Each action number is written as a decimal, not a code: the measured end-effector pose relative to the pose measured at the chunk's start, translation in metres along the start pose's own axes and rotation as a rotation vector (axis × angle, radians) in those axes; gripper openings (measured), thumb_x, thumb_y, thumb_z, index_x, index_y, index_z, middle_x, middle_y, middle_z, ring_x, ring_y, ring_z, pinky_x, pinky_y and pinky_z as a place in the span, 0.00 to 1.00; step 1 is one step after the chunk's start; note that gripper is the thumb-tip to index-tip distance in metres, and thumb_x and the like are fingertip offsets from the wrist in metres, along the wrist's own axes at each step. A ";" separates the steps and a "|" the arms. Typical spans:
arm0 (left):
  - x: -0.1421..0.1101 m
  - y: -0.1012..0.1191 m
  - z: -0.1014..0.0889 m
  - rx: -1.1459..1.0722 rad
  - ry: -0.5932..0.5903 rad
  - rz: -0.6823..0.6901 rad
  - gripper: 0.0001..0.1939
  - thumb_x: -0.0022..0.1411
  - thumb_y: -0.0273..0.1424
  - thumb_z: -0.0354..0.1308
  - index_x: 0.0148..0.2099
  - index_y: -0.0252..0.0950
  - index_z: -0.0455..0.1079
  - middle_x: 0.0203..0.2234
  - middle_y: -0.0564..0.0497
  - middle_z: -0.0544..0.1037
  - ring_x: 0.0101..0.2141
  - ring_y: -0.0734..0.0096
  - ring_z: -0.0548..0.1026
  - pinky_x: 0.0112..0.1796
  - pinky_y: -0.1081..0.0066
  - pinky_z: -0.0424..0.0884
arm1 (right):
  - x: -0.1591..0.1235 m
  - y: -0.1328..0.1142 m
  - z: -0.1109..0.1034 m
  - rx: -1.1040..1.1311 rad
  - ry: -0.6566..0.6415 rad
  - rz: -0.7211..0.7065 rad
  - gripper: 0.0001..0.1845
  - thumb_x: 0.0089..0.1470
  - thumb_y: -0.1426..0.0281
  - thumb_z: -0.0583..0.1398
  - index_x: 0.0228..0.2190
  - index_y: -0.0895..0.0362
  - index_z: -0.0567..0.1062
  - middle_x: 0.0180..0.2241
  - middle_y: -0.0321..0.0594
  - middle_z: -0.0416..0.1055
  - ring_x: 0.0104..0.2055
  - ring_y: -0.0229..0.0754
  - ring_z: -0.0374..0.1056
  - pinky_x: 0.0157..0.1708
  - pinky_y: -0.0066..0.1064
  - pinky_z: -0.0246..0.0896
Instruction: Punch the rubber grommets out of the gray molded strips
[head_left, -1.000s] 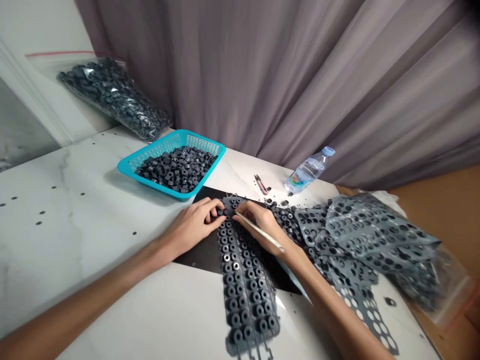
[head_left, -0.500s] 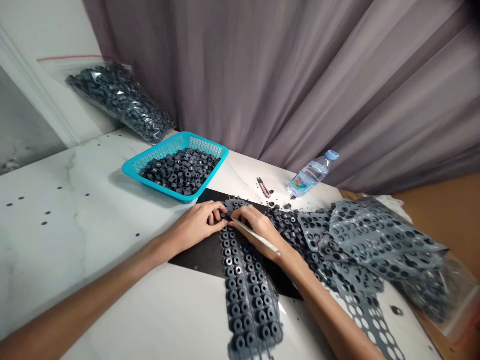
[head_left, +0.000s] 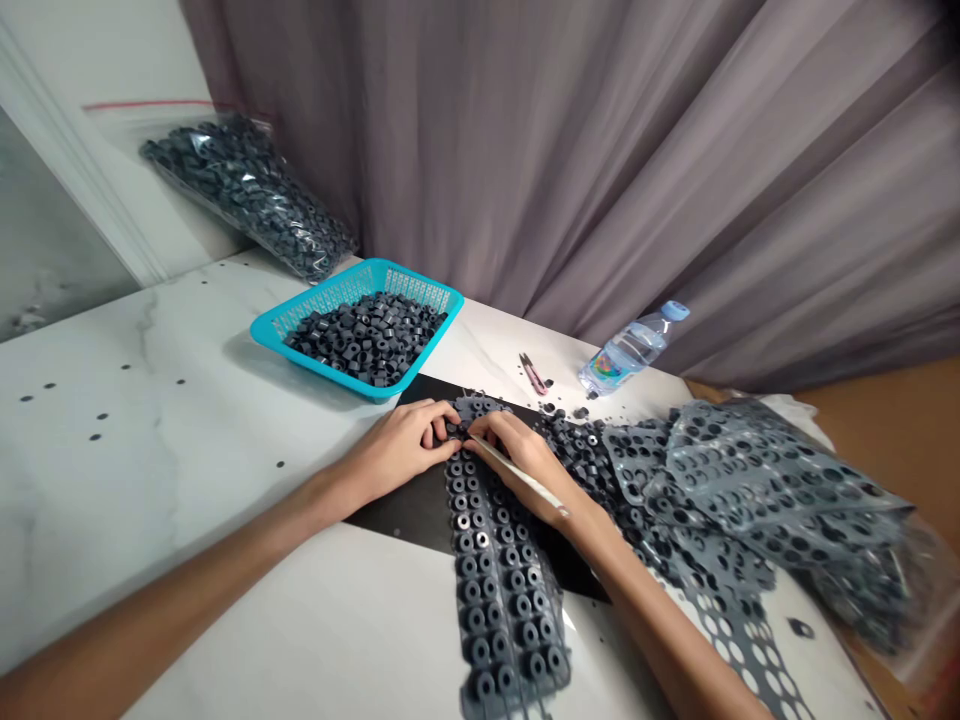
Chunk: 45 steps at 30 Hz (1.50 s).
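Note:
A long grey rubber sheet (head_left: 501,570) studded with small dark rings lies on a black mat (head_left: 409,505), running from the middle of the table toward me. My left hand (head_left: 401,450) rests at the sheet's far end, fingers curled and pinching the rings there. My right hand (head_left: 517,455) meets it from the other side, fingers closed on a thin pale stick (head_left: 521,475) whose tip points at the same spot. A turquoise basket (head_left: 296,330) holding several loose dark rings stands just beyond my left hand.
Punched-out grey sheets (head_left: 757,490) are heaped at the right. A water bottle (head_left: 630,350) lies at the back by the curtain, small pink snips (head_left: 534,372) beside it. A clear bag of rings (head_left: 247,195) leans on the wall at left. The white table (head_left: 150,430) has small holes.
Both hands stay at the sheet's far end with only slight finger movement. The view has drifted a little to the left and down.

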<state>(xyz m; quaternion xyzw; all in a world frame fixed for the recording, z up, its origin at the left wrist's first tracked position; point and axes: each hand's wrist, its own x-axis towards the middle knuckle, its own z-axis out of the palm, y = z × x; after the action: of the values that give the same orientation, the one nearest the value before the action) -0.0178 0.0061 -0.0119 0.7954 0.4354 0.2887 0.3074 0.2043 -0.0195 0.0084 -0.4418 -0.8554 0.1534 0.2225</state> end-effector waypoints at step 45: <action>0.001 -0.017 0.004 -0.079 0.111 0.008 0.02 0.64 0.28 0.63 0.39 0.36 0.76 0.34 0.52 0.77 0.31 0.71 0.74 0.35 0.70 0.72 | 0.016 -0.001 -0.004 -0.078 -0.056 -0.142 0.10 0.70 0.60 0.55 0.43 0.52 0.73 0.41 0.42 0.74 0.43 0.46 0.71 0.43 0.38 0.71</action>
<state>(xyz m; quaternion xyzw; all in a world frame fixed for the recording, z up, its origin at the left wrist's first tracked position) -0.0232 0.0138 -0.0264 0.7672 0.4369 0.3504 0.3127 0.1972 -0.0065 0.0161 -0.3838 -0.8959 0.1159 0.1916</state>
